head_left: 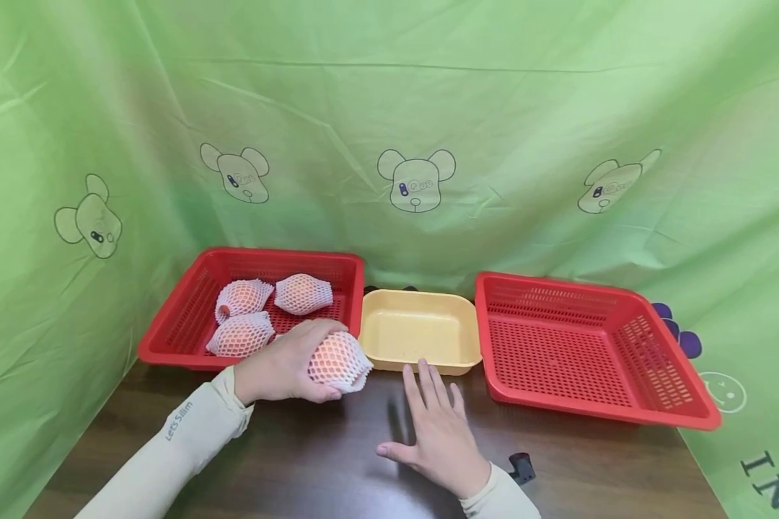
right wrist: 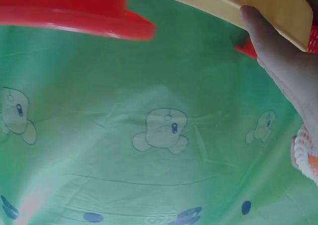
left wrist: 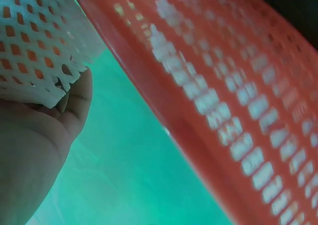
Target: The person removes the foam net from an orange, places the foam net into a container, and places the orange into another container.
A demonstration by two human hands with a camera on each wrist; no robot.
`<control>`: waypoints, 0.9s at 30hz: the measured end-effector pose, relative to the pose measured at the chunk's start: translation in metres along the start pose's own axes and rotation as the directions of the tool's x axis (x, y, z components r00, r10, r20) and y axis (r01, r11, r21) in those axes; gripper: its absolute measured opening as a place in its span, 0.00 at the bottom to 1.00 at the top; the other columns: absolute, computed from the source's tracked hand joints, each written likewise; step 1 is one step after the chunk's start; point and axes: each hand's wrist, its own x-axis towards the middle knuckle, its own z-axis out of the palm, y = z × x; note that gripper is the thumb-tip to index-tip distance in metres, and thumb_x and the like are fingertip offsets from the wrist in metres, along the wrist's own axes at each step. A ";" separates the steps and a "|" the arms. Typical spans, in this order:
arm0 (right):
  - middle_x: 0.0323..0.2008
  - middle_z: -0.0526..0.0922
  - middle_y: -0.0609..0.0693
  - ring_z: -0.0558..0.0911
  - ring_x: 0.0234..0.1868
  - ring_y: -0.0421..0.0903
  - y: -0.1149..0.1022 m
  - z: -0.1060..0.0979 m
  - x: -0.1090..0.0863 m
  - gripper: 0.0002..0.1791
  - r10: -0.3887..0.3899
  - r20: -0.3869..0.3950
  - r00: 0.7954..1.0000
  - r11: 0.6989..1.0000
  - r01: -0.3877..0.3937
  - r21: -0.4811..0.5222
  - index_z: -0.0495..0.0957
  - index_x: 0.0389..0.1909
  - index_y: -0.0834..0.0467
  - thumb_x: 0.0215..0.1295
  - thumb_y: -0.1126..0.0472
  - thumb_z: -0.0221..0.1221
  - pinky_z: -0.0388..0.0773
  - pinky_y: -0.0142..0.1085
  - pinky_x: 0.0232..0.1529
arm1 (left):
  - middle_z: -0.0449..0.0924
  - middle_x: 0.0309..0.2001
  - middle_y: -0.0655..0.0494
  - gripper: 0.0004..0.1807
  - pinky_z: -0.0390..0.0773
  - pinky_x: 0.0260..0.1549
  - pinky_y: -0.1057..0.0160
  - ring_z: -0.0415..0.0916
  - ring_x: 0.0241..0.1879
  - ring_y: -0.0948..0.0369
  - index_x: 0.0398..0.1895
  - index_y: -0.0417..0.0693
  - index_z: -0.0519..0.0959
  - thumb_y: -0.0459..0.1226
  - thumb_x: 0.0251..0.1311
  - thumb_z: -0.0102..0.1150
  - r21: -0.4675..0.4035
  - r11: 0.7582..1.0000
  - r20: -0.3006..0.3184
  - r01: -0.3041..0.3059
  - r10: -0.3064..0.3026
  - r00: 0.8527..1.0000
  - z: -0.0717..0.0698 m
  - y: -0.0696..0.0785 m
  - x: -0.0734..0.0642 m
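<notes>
My left hand grips an orange-red round fruit in a white foam net, over the front right corner of the left red basket. The left wrist view shows the netted fruit against the palm, beside the basket's rim. Three more netted fruits lie inside that basket, one of them a fruit by the back wall. My right hand, fingers spread and holding nothing, hovers over the table in front of the yellow tray.
A second red basket with slotted walls stands on the right, against the yellow tray. On the brown table a small black object lies by my right wrist. Green cloth with bear-head drawings hangs behind and at both sides.
</notes>
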 end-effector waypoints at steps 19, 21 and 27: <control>0.64 0.73 0.66 0.71 0.66 0.64 0.028 0.002 -0.039 0.45 0.043 0.028 0.999 0.998 -0.041 -0.055 0.74 0.64 0.65 0.55 0.36 0.69 0.63 0.67 0.60 | 0.74 0.55 0.57 0.53 0.73 0.55 0.53 0.71 0.54 0.60 0.67 0.45 0.69 0.59 0.38 0.80 0.128 0.985 0.076 -0.112 0.102 0.992 0.095 0.016 -0.010; 0.58 0.78 0.61 0.75 0.61 0.61 0.026 0.001 -0.041 0.33 0.003 0.014 1.000 0.999 -0.002 -0.042 0.79 0.57 0.62 0.58 0.43 0.69 0.67 0.65 0.58 | 0.74 0.56 0.56 0.53 0.73 0.54 0.53 0.71 0.54 0.59 0.67 0.45 0.68 0.59 0.39 0.79 0.141 0.985 0.082 -0.096 0.085 0.993 0.104 0.011 -0.011; 0.29 0.78 0.43 0.79 0.32 0.43 0.018 0.002 -0.043 0.10 -0.191 -0.071 0.979 0.980 0.194 0.043 0.85 0.41 0.55 0.58 0.60 0.69 0.76 0.38 0.33 | 0.73 0.57 0.55 0.53 0.75 0.52 0.52 0.71 0.55 0.60 0.68 0.45 0.67 0.58 0.40 0.79 0.119 0.992 0.093 -0.039 0.028 0.995 0.118 0.003 -0.012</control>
